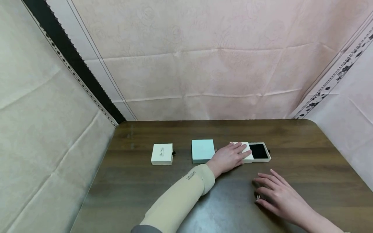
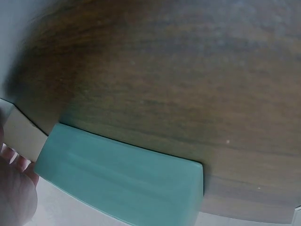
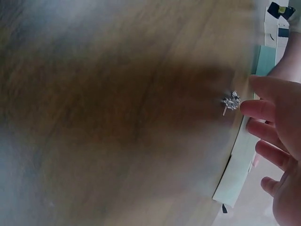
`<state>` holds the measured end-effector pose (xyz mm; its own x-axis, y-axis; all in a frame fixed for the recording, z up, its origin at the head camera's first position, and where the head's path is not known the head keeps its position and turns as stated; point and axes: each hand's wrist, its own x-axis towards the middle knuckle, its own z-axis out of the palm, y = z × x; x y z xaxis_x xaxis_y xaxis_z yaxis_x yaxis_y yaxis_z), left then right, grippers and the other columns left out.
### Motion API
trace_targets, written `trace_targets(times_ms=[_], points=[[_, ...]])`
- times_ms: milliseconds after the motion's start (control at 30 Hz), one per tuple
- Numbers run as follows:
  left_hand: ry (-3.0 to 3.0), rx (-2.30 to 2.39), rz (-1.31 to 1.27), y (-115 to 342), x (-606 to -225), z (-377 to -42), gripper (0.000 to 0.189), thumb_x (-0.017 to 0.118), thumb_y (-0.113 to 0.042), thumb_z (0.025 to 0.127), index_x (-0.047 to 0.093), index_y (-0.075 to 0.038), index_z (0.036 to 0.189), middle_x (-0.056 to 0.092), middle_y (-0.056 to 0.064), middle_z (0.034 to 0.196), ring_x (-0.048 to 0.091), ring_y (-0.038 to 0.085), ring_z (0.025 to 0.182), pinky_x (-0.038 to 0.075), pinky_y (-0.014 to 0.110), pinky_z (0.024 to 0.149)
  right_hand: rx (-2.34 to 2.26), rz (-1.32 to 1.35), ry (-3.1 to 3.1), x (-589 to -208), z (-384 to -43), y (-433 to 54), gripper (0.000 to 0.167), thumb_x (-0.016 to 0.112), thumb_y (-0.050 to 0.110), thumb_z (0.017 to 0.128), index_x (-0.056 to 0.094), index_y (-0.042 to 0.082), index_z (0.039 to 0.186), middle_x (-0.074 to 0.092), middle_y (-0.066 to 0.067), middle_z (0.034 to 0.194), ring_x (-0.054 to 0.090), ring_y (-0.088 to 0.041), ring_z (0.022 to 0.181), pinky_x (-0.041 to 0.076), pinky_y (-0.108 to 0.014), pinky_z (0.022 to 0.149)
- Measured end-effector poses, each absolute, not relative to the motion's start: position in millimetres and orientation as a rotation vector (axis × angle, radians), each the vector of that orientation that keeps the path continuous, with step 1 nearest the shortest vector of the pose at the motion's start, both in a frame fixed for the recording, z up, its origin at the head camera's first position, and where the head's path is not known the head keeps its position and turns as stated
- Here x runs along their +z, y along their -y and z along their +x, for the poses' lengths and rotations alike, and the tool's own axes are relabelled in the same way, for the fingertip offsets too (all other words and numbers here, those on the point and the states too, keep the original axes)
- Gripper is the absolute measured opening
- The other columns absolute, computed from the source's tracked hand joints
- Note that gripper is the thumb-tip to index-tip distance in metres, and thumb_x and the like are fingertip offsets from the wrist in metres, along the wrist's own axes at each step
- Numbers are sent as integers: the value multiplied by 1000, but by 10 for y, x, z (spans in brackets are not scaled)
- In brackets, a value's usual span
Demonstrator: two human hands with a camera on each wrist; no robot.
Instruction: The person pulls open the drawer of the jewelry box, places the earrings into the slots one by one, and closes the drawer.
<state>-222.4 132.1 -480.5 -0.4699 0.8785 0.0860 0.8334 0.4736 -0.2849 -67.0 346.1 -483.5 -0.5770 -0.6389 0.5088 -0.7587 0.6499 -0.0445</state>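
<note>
In the head view my left hand [image 1: 228,157] rests on the white sleeve of a small jewelry box [image 1: 247,159], its fingers spread over the top. The box's drawer [image 1: 266,159] sticks out to the right, showing a black lining. Left of that hand lies a turquoise box [image 1: 202,151]. My right hand [image 1: 279,197] hovers low over the table, fingers spread and slightly bent. By its thumb and index finger is a small glittering silver piece of jewelry [image 3: 231,100] with a thin pin. In the right wrist view the fingertips look slightly apart from it.
A second white box [image 1: 162,154] with printed script and a black pull tab lies at the left. Everything sits on a dark wooden table [image 1: 140,194]. Pale cloth [image 1: 189,71] hangs behind the table and on both sides.
</note>
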Motion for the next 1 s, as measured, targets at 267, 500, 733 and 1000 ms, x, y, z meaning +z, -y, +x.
trace_targets(times_ms=[267, 500, 733, 1000], points=[[2526, 318, -1477, -1332, -4788, -2207, 57, 45, -47, 115, 35, -33, 169, 36, -1, 173, 34, 17, 159, 37, 34, 125, 335, 1122, 2413, -4881, -670, -3429, 51, 40, 50, 115, 72, 23, 86, 73, -12, 122, 62, -38, 119, 8, -41, 134], [2531, 319, -1473, -1321, -4786, -2206, 56, 44, -47, 115, 35, -33, 169, 36, -1, 173, 34, 16, 159, 36, 34, 125, 313, 1121, 2384, -4905, -721, -3465, 54, 35, 47, 117, 71, 22, 85, 74, -13, 118, 64, -39, 115, 9, -41, 134], [2546, 307, -1472, -1319, -4767, -2195, 56, 45, -47, 115, 35, -33, 169, 37, -1, 172, 34, 16, 159, 36, 33, 125, 303, 1117, 2391, -4905, -793, -3513, 55, 34, 46, 117, 69, 21, 83, 75, -11, 115, 65, -39, 113, 8, -38, 134], [2548, 309, -1473, -1320, -4767, -2192, 56, 44, -47, 115, 35, -33, 169, 36, -1, 173, 33, 16, 160, 35, 33, 126, 299, 1109, 2388, -4904, -881, -3551, 53, 35, 47, 116, 68, 21, 84, 74, -12, 115, 64, -39, 114, 9, -38, 133]])
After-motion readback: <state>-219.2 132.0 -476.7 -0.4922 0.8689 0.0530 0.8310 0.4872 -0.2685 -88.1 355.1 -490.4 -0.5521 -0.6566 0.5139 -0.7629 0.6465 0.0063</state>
